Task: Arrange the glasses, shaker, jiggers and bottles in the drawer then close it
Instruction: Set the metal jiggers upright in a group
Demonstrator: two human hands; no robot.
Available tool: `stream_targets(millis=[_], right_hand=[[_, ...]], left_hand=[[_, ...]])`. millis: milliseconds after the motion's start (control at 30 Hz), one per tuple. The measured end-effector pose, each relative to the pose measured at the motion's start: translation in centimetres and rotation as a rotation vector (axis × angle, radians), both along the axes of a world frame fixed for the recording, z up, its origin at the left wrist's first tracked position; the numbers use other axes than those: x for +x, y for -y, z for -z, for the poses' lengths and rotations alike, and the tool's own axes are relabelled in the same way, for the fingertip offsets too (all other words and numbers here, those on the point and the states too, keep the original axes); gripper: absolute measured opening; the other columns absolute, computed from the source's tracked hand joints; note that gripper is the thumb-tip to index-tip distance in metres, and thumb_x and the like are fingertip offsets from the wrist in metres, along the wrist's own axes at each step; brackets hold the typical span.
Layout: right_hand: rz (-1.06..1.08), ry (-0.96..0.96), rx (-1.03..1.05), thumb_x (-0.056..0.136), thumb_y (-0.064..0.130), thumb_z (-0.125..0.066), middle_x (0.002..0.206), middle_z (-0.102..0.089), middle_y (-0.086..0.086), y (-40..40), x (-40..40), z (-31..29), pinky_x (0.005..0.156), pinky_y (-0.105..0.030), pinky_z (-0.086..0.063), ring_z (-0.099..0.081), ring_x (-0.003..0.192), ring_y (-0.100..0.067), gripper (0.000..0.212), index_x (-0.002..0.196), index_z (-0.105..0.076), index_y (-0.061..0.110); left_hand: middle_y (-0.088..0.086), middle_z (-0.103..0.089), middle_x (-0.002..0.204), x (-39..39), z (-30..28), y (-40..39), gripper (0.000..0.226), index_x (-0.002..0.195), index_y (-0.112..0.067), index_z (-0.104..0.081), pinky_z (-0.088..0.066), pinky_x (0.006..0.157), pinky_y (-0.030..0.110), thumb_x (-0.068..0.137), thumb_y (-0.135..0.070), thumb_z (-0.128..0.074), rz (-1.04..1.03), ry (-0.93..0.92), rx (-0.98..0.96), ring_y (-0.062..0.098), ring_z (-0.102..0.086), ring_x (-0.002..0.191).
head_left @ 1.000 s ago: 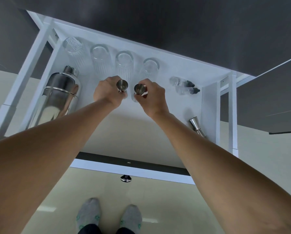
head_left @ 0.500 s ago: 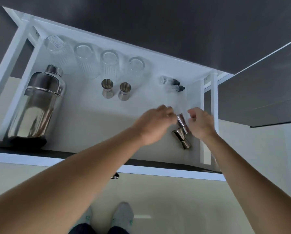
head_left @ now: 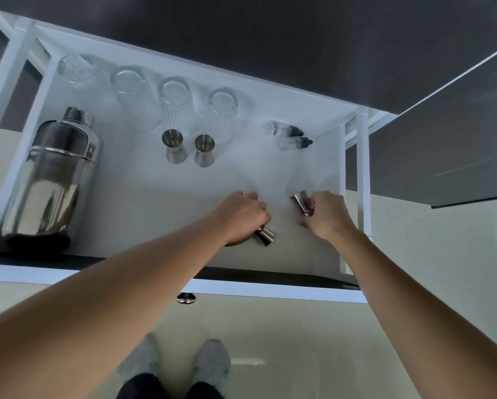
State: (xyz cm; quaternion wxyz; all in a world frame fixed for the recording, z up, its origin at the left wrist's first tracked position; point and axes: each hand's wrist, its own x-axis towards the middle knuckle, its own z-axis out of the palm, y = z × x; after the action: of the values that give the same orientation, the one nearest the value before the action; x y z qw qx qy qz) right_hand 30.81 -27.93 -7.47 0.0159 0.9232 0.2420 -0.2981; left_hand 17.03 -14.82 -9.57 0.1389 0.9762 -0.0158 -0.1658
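The white drawer (head_left: 143, 214) is pulled out below me. Several ribbed glasses (head_left: 174, 106) stand in a row along its back. A steel shaker (head_left: 54, 174) stands at the left. Two steel jiggers (head_left: 174, 146) (head_left: 204, 151) stand upright in front of the glasses. Two small dropper bottles (head_left: 290, 136) lie at the back right. My left hand (head_left: 241, 213) is closed on a jigger (head_left: 266, 234) near the front right. My right hand (head_left: 326, 214) grips another jigger (head_left: 301, 203) just beside it.
A dark countertop (head_left: 270, 38) overhangs the drawer's back. A dark cabinet front (head_left: 457, 139) stands to the right. The drawer's front panel carries a metal knob (head_left: 186, 298). My socked feet (head_left: 172, 364) stand on the pale floor below.
Both hands let go of the two middle jiggers, moved to the front right, and each took one of the two jiggers lying there, pulling them apart.
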Motion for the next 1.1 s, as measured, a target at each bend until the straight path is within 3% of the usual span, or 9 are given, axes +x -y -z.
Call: stream_targets(millis=[133, 267, 467, 633, 867, 1000, 1100], right_hand=[[-0.003, -0.014, 0.137, 0.077, 0.021, -0.073, 0.098, -0.069, -0.013, -1.3, -1.8, 0.2, 0.073, -0.032, -0.049, -0.063, 0.088, -0.031, 0.029, 0.105, -0.066, 0.013], [-0.066, -0.023, 0.377, 0.082, 0.020, -0.067, 0.099, -0.060, -0.007, -4.6, -4.3, -0.1, 0.066, -0.011, -0.028, -0.053, 0.083, -0.019, 0.025, 0.107, -0.068, 0.016], [-0.142, 0.002, 0.605, 0.073, 0.009, -0.073, 0.092, -0.064, -0.013, -9.6, -9.0, -0.6, 0.066, 0.004, -0.032, -0.055, 0.072, -0.019, 0.027, 0.098, -0.065, 0.007], [-0.184, 0.010, 0.647, 0.074, 0.012, -0.074, 0.091, -0.062, -0.014, -12.0, -11.4, 0.6, 0.066, -0.009, -0.031, -0.060, 0.075, -0.025, 0.026, 0.097, -0.063, 0.005], [-0.185, -0.032, 0.623, 0.076, 0.005, -0.068, 0.099, -0.062, -0.013, -12.3, -11.3, 0.9, 0.075, -0.024, -0.046, -0.062, 0.084, -0.027, 0.035, 0.110, -0.061, 0.009], [-0.031, 0.052, 0.525, 0.079, -0.009, -0.049, 0.114, -0.058, -0.013, -10.6, -8.4, 0.5, 0.083, -0.036, -0.053, -0.062, 0.100, -0.027, 0.044, 0.118, -0.055, 0.011], [0.118, 0.178, 0.480, 0.085, -0.004, -0.048, 0.128, -0.048, -0.014, -9.7, -4.2, 0.5, 0.084, -0.033, -0.045, -0.057, 0.106, -0.031, 0.042, 0.124, -0.050, 0.012]], left_hand=[[-0.001, -0.065, 0.104, -4.0, -0.3, -3.8, 0.029, 0.105, -0.023, -0.069, -0.046, 0.085, 0.038, 0.078, -0.034, -0.073, -0.325, 0.095, -0.210, 0.024, -0.050, 0.108], [0.003, -0.070, 0.095, -7.5, -1.3, -7.1, 0.029, 0.098, -0.019, -0.074, -0.049, 0.083, 0.038, 0.072, -0.027, -0.081, -0.844, 0.193, -0.401, 0.027, -0.058, 0.094], [0.007, -0.075, 0.086, -10.0, -1.3, -9.3, 0.024, 0.085, -0.013, -0.072, -0.057, 0.084, 0.038, 0.066, -0.018, -0.086, -1.231, 0.144, -0.523, 0.023, -0.070, 0.086], [0.009, -0.075, 0.086, -9.5, -0.7, -9.8, 0.025, 0.088, -0.013, -0.073, -0.057, 0.082, 0.039, 0.066, -0.015, -0.085, -1.324, 0.162, -0.568, 0.024, -0.071, 0.086], [0.009, -0.075, 0.088, -9.0, -1.1, -9.6, 0.021, 0.087, -0.011, -0.071, -0.058, 0.079, 0.038, 0.069, -0.008, -0.080, -1.262, 0.137, -0.614, 0.025, -0.071, 0.088], [0.018, -0.054, 0.124, -8.4, -4.5, -10.0, 0.051, 0.122, -0.002, -0.053, -0.050, 0.089, 0.040, 0.074, 0.009, -0.063, -1.160, -0.106, -0.288, 0.034, -0.055, 0.113], [0.015, -0.048, 0.124, -7.8, -8.2, -9.6, 0.053, 0.124, -0.004, -0.046, -0.045, 0.088, 0.034, 0.075, 0.015, -0.053, -1.107, 0.208, -0.127, 0.030, -0.048, 0.113]])
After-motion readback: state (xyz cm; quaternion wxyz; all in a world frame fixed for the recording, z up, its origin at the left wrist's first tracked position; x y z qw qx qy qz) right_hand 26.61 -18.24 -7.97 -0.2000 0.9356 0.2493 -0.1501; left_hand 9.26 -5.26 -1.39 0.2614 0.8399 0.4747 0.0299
